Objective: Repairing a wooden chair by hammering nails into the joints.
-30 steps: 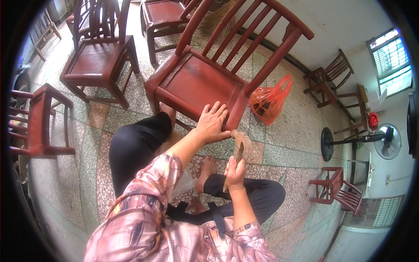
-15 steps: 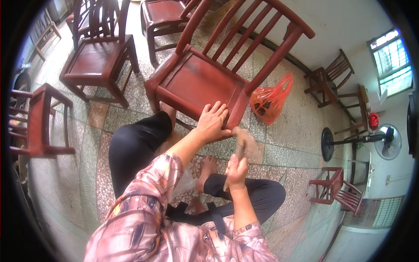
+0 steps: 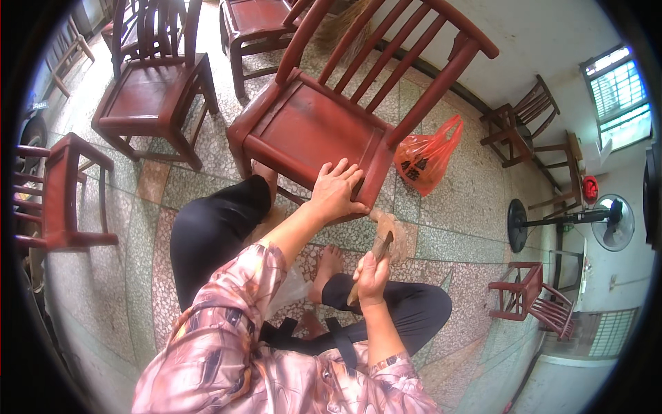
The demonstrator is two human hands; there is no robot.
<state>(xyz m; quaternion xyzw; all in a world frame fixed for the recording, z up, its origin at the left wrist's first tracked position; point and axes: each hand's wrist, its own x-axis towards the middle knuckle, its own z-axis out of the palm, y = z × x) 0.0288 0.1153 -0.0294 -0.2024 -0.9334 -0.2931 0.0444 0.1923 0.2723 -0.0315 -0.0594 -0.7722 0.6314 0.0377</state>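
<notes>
My left hand (image 3: 334, 190) lies with spread fingers on the front corner of a red wooden chair (image 3: 307, 124) that stands before me, its slatted back to the upper right. My right hand (image 3: 370, 279) grips the handle of a mallet-like tool (image 3: 386, 231) below that corner. Its pale, blurred head is close beside the chair's corner; whether they touch I cannot tell. My bare foot (image 3: 326, 269) rests on the speckled floor under the tool, with my dark-trousered legs to either side.
Other wooden chairs stand at upper left (image 3: 148, 96), far left (image 3: 61, 193), top, right (image 3: 517, 124) and lower right (image 3: 527, 290). An orange plastic bag (image 3: 424, 172) sits beside the chair. A standing fan (image 3: 610, 224) is at right, below a barred window (image 3: 614, 90).
The tool in my right hand has shifted slightly, its head blurred half a second ago and a little farther right now than a second ago. My left hand stays on the seat.
</notes>
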